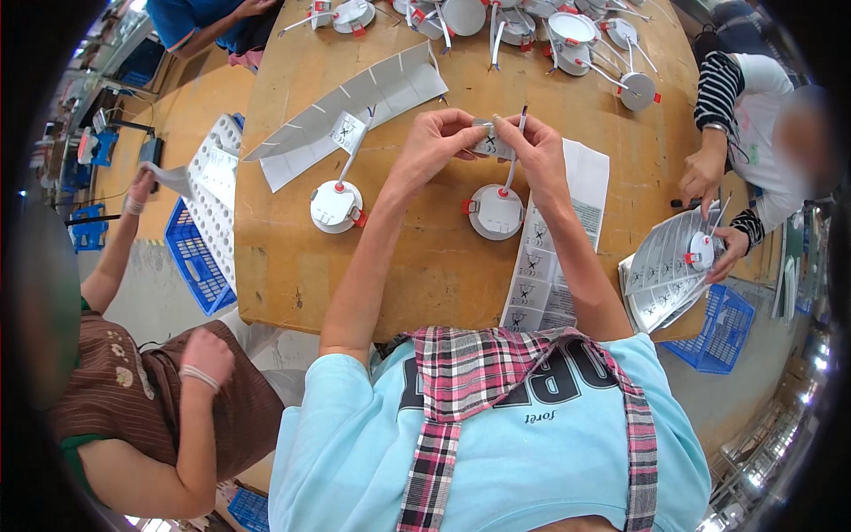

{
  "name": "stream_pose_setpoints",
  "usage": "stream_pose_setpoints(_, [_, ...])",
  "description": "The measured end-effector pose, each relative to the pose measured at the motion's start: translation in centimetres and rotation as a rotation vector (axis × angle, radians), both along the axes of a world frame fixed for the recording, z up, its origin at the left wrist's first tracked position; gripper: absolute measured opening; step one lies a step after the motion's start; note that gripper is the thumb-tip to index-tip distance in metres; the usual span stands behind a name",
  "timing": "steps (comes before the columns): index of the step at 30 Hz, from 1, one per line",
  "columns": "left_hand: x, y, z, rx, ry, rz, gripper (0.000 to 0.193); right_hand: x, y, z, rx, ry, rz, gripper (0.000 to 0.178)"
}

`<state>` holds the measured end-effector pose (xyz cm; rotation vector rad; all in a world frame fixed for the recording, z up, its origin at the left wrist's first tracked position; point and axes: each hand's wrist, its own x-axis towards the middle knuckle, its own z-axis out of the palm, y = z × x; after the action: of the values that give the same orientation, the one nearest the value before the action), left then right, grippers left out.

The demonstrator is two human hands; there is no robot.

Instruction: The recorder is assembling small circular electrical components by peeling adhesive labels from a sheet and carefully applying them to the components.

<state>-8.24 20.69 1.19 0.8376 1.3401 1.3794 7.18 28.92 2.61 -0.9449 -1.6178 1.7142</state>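
My left hand (pixel 436 144) pinches one end of a small silver-grey printed label (pixel 489 144). The other end is between the closed thumb and fingers of my right hand (pixel 535 149). A white cable (pixel 511 168) passes by the label at my right fingers; whether the label sticks to it I cannot tell. That cable rises from a round white downlight (pixel 496 213) with red clips, lying on the table below my hands. To its left lies a second downlight (pixel 335 208), whose cable bears a folded label (pixel 347 131).
Label sheets (pixel 532 282) lie beside my right forearm; a strip of backing paper (pixel 355 111) lies far left. Several downlights (pixel 572 31) are piled at the table's (pixel 284 266) far side. Co-workers stand left and right; the right one's hand (pixel 729 253) holds a downlight over label sheets.
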Motion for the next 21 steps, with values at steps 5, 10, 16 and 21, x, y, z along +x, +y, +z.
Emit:
stream_pose_setpoints(5, [-0.3, 0.2, -0.5, 0.025, 0.025, 0.007, 0.022, 1.2, 0.9, 0.2, -0.033, -0.046, 0.107, 0.027])
stream_pose_setpoints(10, [0.1, 0.1, -0.5, 0.004, 0.002, 0.028, 0.022, 1.5, 0.3, 0.4, 0.037, -0.071, 0.062, 0.024])
stream_pose_setpoints(16, [-0.3, 0.1, -0.4, -0.007, 0.131, 0.034, 0.024, 1.5, 0.6, -0.2, -0.025, -0.009, 0.103, 0.027])
stream_pose_setpoints(21, [2.0, -1.3, 1.2, 0.01, 0.248, 0.303, 0.029, 1.8, 0.8, 0.1, -0.018, -0.031, 0.062, 0.029])
